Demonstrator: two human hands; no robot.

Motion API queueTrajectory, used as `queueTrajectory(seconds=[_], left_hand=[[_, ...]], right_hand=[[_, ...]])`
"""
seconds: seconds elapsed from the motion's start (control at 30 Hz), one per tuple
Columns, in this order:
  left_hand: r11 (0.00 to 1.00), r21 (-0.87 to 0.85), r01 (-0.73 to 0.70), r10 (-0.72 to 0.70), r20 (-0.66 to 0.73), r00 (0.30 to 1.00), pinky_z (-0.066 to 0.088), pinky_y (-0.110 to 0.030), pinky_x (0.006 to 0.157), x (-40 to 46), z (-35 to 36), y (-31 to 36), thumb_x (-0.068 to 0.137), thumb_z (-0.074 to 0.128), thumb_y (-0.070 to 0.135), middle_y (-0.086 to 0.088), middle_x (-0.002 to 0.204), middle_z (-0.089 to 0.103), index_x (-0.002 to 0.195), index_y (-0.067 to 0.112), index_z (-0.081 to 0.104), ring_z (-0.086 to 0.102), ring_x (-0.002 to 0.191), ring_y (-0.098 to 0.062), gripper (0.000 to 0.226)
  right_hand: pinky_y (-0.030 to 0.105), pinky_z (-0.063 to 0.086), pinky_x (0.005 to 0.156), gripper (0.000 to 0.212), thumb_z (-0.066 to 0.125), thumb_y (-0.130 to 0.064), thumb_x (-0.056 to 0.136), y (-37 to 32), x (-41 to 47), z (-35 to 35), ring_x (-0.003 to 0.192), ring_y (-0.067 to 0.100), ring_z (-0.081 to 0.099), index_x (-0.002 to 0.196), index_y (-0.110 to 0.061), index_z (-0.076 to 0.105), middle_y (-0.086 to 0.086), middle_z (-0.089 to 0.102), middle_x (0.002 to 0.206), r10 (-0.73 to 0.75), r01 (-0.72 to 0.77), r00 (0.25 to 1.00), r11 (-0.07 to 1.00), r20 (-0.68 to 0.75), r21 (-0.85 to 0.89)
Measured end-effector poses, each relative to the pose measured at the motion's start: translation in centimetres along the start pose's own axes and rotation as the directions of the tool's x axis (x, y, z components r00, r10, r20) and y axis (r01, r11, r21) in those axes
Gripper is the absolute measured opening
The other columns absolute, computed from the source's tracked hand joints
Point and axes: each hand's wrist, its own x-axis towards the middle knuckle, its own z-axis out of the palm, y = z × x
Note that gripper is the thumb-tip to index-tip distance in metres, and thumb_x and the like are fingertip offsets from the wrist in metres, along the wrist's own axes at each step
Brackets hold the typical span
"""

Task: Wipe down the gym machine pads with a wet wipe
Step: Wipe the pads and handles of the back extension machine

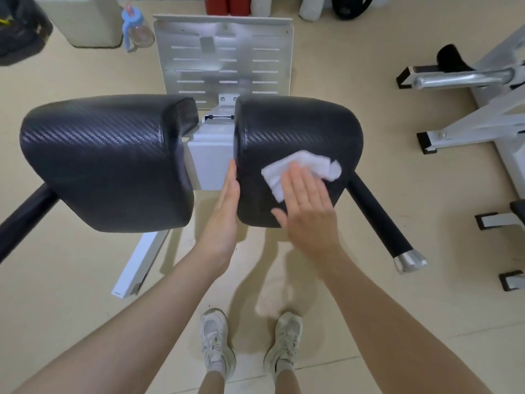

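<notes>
Two black carbon-weave pads sit side by side on a white machine: the left pad [108,160] and the right pad [298,129]. A crumpled white wet wipe [309,163] lies on the near face of the right pad. My right hand [306,209] presses flat on the wipe with straight fingers. My left hand [227,206] rests with straight fingers against the inner side of the right pad, in the gap between the pads.
A black handle bar with a chrome end [409,260] sticks out at the right, another at the left [25,211]. A slotted metal foot plate [221,58] lies beyond the pads. A blue bottle [133,27] and another white machine [483,109] stand nearby.
</notes>
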Motion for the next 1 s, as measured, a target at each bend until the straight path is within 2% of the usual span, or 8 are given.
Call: queueTrajectory(seconds=[0.1, 0.23, 0.33, 0.47, 0.53, 0.63, 0.8, 1.0], left_hand=[[1.0, -0.003, 0.003, -0.004, -0.045, 0.999, 0.012, -0.029, 0.115, -0.4, 1.5, 0.4, 0.082, 0.025, 0.073, 0.029, 0.151, 0.015, 0.141, 0.053, 0.011, 0.016, 0.137, 0.006, 0.064], [0.999, 0.007, -0.038, 0.038, -0.162, 0.986, 0.011, -0.021, 0.107, -0.8, 3.4, -0.1, 0.097, 0.017, 0.047, 0.024, 0.153, 0.001, 0.142, 0.048, -0.002, 0.009, 0.131, 0.01, 0.048], [0.999, -0.007, -0.039, 0.037, -0.237, 0.971, 0.013, -0.018, 0.1, -0.5, 4.3, -0.4, 0.101, 0.017, 0.039, 0.025, 0.151, 0.005, 0.142, 0.048, -0.002, 0.011, 0.122, 0.013, 0.047], [0.999, -0.009, -0.046, 0.042, -0.298, 0.954, 0.013, -0.017, 0.097, -0.1, 5.2, -0.7, 0.101, 0.017, 0.039, 0.024, 0.151, 0.007, 0.141, 0.05, -0.003, 0.012, 0.118, 0.011, 0.046], [0.998, 0.001, -0.059, 0.056, -0.316, 0.947, 0.012, -0.017, 0.096, -0.1, 5.4, -0.8, 0.101, 0.017, 0.039, 0.023, 0.152, 0.005, 0.142, 0.049, -0.003, 0.012, 0.119, 0.011, 0.047], [0.996, 0.008, -0.084, 0.082, -0.316, 0.945, 0.013, -0.016, 0.098, 0.0, 5.8, -0.5, 0.101, 0.018, 0.04, 0.026, 0.148, 0.008, 0.143, 0.047, -0.004, 0.011, 0.121, 0.013, 0.048], [0.996, 0.031, -0.079, 0.085, -0.33, 0.94, 0.014, -0.021, 0.102, 0.2, 5.9, -0.5, 0.101, 0.018, 0.04, 0.03, 0.146, 0.011, 0.144, 0.045, -0.004, 0.014, 0.123, 0.011, 0.049], [0.988, 0.139, -0.068, 0.11, -0.318, 0.942, 0.021, -0.024, 0.096, 0.1, 5.0, -1.0, 0.097, 0.018, 0.044, 0.027, 0.15, 0.014, 0.141, 0.054, 0.0, 0.024, 0.111, 0.018, 0.048]], right_hand=[[0.038, 0.03, 0.112, 0.057, 0.046, -0.039, 0.095, 2.2, 3.5, -1.3, 0.135, 0.027, 0.036, 0.138, -0.001, 0.04, 0.015, 0.04, 0.143, 0.074, -0.075, 0.992, 0.997, -0.102, -0.007], [0.038, 0.026, 0.114, 0.058, 0.047, -0.037, 0.095, 3.1, 2.1, -0.8, 0.137, 0.028, 0.031, 0.139, -0.001, 0.035, 0.015, 0.033, 0.145, 0.046, -0.043, 0.996, 0.998, -0.071, 0.046], [0.037, 0.017, 0.115, 0.063, 0.048, -0.035, 0.091, 2.8, -2.6, 0.4, 0.136, 0.03, 0.028, 0.14, 0.0, 0.03, 0.015, 0.028, 0.149, 0.024, -0.03, 0.998, 0.995, 0.066, 0.094], [0.038, 0.016, 0.116, 0.064, 0.049, -0.035, 0.088, 2.7, -7.2, 1.1, 0.133, 0.029, 0.033, 0.138, 0.0, 0.03, 0.017, 0.036, 0.143, -0.016, 0.004, 0.974, 0.998, 0.225, 0.055], [0.037, 0.02, 0.114, 0.061, 0.048, -0.035, 0.091, 3.1, -6.3, 0.7, 0.132, 0.029, 0.036, 0.138, 0.0, 0.031, 0.018, 0.043, 0.142, -0.013, -0.005, 0.984, 0.995, 0.178, 0.099], [0.04, 0.022, 0.115, 0.057, 0.043, -0.034, 0.096, 4.1, -1.6, -0.5, 0.136, 0.031, 0.03, 0.138, 0.002, 0.033, 0.018, 0.033, 0.144, 0.088, -0.088, 0.996, 0.986, 0.007, 0.142], [0.037, 0.015, 0.115, 0.064, 0.036, -0.04, 0.094, 5.5, 4.5, -2.5, 0.14, 0.03, 0.025, 0.144, -0.001, 0.026, 0.017, 0.029, 0.151, 0.291, -0.298, 0.954, 0.944, 0.064, 0.142], [0.035, 0.004, 0.117, 0.072, 0.032, -0.043, 0.093, 3.2, -3.8, -0.6, 0.143, 0.026, 0.011, 0.148, -0.006, 0.004, 0.014, 0.012, 0.154, 0.159, -0.196, 0.961, 0.969, 0.226, 0.152]])
